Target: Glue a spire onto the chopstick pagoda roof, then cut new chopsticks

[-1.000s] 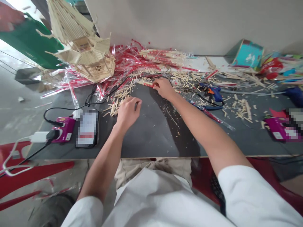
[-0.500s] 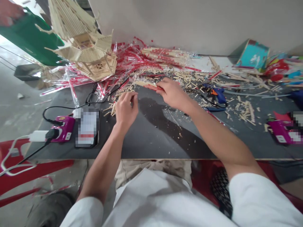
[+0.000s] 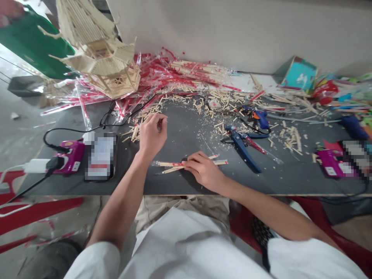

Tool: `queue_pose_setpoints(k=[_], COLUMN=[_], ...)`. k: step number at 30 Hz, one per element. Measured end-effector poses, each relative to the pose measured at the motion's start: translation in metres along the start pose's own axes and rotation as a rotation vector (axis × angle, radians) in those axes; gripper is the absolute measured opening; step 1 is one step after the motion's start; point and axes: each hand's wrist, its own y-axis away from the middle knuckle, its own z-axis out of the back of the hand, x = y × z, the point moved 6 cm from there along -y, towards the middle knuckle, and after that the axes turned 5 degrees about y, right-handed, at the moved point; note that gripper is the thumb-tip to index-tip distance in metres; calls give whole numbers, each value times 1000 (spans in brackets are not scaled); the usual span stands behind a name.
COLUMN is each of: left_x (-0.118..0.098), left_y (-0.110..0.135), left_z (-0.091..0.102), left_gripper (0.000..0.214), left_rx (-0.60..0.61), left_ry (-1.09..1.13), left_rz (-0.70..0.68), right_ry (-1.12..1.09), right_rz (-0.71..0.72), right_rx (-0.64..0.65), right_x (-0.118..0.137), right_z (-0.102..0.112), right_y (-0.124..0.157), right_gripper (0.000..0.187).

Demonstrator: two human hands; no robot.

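The right hand [image 3: 205,171], pinching wrapped sticks [image 3: 170,164], has moved nearer across the table [image 3: 180,131], apparently within reach of the loosely half-curled, seemingly empty left hand [image 3: 151,133].

Head camera, facing forward and down, apparently near the hands [image 3: 152,136] [image 3: 205,173].

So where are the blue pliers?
In the head view, the blue pliers lie on the table, right of centre, between the right hand and the glue gun.
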Motion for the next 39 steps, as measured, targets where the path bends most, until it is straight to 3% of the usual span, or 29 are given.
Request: queue_pose_setpoints(k=[6,11,15,20,26,31,36,39], left_x=[1,3,2,1,1,2,-2,-13], left_y=[-3,-2,-1,2,2,0,-1,-1], left_z=[7,7,4,-3,-12,-7,13,11], left_gripper=[14,15,15,15,15,15,20,21], left_rx=[-71,-66,-56,-6,74,39,-102,-1], left_ry=[14,19,15,48,55,20,25,56], left_rz=[5,5,-6,-6,-9,16,32,-50], right_ry=[105,197,358,392,437,387,258,208], right_rz=[-41,-120,-278,-398,-367,-325,-304,-229], right_rx=[24,-33,-55,-42,73,117,60,72], right_x=[-40,-106,-162,-189,-182,-156,-94,-52], right_z=[0,0,11,18,19,37,56,42], right_y=[-48,-110,-159,-192,-199,-188,-132,-80], right_gripper=[26,22,22,27,30,26,10,15])
